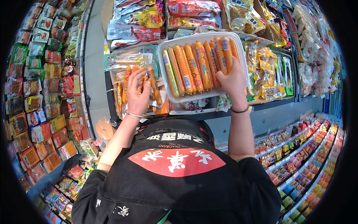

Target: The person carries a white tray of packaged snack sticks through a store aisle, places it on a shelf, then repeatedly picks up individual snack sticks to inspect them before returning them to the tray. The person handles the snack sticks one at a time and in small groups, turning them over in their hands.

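A clear plastic tub [160, 61] holds a row of wrapped sausages [188, 69], mostly orange, with a yellow-green one and a red one at its left end. At the tub's right end, my right hand [233, 80] closes round orange-wrapped sausages [220, 56], its thumb on their near side; its fingertips are partly hidden. To the left of the tub, my left hand [138, 93] reaches over a carton with more orange sausages [154, 87]. Its fingers are bent and apart, close to the sausages, and its thumb lies beside one of them.
Behind the tub stand boxes of red and yellow packets [138, 28]. Yellow snack packets [272, 71] lie to its right. Packaged foods [48, 100] fill a rack at far left, and tiered shelves of small packs [298, 160] curve along the lower right.
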A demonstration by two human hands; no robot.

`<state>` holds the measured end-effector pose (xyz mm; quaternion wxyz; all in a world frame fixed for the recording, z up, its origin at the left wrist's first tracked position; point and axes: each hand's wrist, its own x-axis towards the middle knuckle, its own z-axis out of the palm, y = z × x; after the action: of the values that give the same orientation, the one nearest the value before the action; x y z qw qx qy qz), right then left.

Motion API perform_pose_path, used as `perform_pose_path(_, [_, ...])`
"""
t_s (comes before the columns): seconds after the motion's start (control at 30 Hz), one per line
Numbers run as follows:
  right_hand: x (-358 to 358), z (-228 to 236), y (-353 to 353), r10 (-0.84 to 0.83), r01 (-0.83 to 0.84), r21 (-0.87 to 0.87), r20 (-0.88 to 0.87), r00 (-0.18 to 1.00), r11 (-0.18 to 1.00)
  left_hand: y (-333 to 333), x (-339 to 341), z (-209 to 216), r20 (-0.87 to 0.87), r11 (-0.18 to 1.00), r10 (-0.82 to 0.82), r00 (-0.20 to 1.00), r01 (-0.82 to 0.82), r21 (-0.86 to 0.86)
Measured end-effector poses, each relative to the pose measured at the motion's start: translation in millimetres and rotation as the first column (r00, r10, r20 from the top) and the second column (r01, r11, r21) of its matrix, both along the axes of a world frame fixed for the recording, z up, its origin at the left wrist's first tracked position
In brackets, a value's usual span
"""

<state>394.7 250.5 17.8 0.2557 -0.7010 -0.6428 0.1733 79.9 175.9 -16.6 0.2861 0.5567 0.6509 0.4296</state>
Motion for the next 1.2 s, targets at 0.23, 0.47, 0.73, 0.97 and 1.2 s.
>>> perform_pose_path(0.23, [-36, 57, -29, -0.015, -0.372, -0.247, -0.849, 0.528, 0.895, -3, 25, 55, 0.602, 0.955, -0.180, 0.778, 0.284, -0.082])
perform_pose_path(0.47, [-100, 57, -64, 0.161, -0.470, -0.066, -0.890, 0.426, 0.880, 2, 51, 105, 0.777, 0.933, -0.195, 0.599, 0.358, -0.042])
perform_pose_path(0.73, [-105, 51, -78, 0.004, -0.486, -0.132, -0.963, 0.269, 0.864, -6, 36, 94, 0.774, 0.950, -0.094, 0.626, 0.290, -0.119])
perform_pose_path(0.97, [-102, 49, -82, -0.127, -0.484, -0.175, -0.983, 0.130, 0.858, -11, 26, 93, 0.892, 0.949, -0.058, 0.448, 0.302, -0.090])
perform_pose_path(1.2, [-97, 39, -87, -0.190, -0.483, -0.249, -0.967, 0.168, 0.839, -10, 25, 87, 0.843, 0.971, -0.015, 0.538, 0.210, -0.117])
